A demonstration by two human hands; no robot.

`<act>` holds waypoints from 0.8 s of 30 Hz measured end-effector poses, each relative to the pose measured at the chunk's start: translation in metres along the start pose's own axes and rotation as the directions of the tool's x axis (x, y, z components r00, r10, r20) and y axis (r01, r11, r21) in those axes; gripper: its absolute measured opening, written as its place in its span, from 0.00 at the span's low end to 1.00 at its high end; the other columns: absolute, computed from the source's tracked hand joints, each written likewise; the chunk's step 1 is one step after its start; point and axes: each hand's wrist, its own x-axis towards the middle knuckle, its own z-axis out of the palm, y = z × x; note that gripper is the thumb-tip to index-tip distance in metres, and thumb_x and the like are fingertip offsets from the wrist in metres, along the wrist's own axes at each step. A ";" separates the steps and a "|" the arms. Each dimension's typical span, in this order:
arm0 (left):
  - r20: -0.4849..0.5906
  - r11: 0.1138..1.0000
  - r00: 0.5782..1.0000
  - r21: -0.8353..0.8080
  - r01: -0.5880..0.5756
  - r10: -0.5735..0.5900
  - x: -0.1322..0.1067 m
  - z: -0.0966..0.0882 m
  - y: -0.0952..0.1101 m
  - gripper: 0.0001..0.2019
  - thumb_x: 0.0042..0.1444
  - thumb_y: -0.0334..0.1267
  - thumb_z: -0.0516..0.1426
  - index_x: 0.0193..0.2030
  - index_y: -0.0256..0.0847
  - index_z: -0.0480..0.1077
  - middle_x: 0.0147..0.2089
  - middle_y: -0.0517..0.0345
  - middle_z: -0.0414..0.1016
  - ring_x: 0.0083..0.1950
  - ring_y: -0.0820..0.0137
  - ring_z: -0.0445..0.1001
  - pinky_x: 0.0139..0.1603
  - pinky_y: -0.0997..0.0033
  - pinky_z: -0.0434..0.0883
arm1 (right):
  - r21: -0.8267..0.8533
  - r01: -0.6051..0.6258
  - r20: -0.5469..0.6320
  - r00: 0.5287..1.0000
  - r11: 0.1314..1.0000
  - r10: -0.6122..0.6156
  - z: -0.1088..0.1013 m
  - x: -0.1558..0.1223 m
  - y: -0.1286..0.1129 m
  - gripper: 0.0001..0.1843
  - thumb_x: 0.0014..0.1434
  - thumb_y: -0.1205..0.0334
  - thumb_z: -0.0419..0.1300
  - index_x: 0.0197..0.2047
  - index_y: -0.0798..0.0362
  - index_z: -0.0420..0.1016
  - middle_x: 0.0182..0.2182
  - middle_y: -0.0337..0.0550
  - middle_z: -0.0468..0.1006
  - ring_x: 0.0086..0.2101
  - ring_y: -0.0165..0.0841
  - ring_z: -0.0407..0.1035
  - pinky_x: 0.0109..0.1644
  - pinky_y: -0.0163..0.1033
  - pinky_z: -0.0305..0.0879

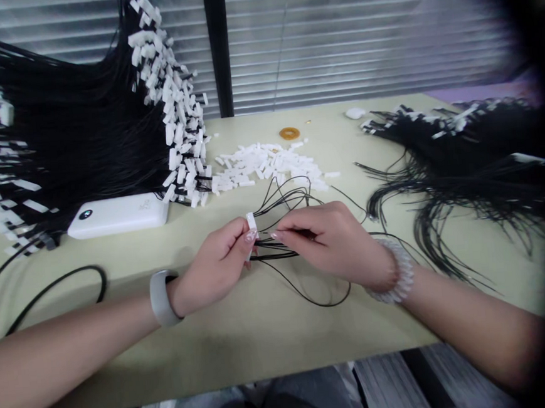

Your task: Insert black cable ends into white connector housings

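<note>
Near the middle of the table, my left hand point(217, 255) pinches a small white connector housing point(250, 221) between thumb and fingers. Several thin black wires point(276, 249) run from the housing toward the right. My right hand point(339, 243) is closed in a pinch on one black wire close to the housing; its fingertips are just right of my left thumb. The wire's tip at the housing is too small to make out. Other wires loop loosely behind and below my right hand. Just beyond my hands lies a pile of loose white connector housings point(274, 163).
A large stack of black wires with white connectors point(82, 124) rises at the left, a white power bank point(120, 216) before it. At the right lies another black wire bundle point(467, 157). An amber tape roll point(289, 133) sits behind the pile. A black cable point(56, 277) curves at left.
</note>
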 end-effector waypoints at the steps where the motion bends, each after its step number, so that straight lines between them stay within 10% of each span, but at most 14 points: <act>1: 0.004 1.000 1.000 0.004 -0.003 0.003 0.000 0.000 0.000 0.13 0.62 0.42 0.42 0.29 0.39 0.58 0.25 0.63 0.63 0.27 0.74 0.62 0.29 0.74 0.61 | 0.004 0.005 -0.001 1.000 1.000 -0.005 0.000 0.000 0.000 0.08 0.58 0.63 0.54 0.29 0.54 0.72 0.20 0.33 0.68 0.23 0.21 0.58 0.29 0.29 0.52; 16: 0.078 1.000 0.997 0.018 -0.019 0.017 -0.002 -0.001 0.000 0.12 0.62 0.41 0.43 0.32 0.39 0.60 0.25 0.63 0.60 0.26 0.75 0.59 0.26 0.75 0.59 | -0.070 0.002 0.012 1.000 0.998 -0.002 0.012 -0.004 -0.002 0.10 0.59 0.61 0.51 0.30 0.54 0.70 0.22 0.35 0.69 0.24 0.22 0.60 0.30 0.30 0.52; 24: -0.161 0.955 0.979 -0.287 0.078 -0.128 0.004 0.001 -0.011 0.13 0.60 0.45 0.46 0.30 0.39 0.59 0.27 0.61 0.63 0.27 0.75 0.64 0.28 0.75 0.65 | -0.046 -0.053 -0.189 0.981 0.998 0.043 -0.014 0.007 0.002 0.09 0.59 0.58 0.52 0.33 0.52 0.71 0.28 0.39 0.73 0.26 0.27 0.64 0.32 0.33 0.60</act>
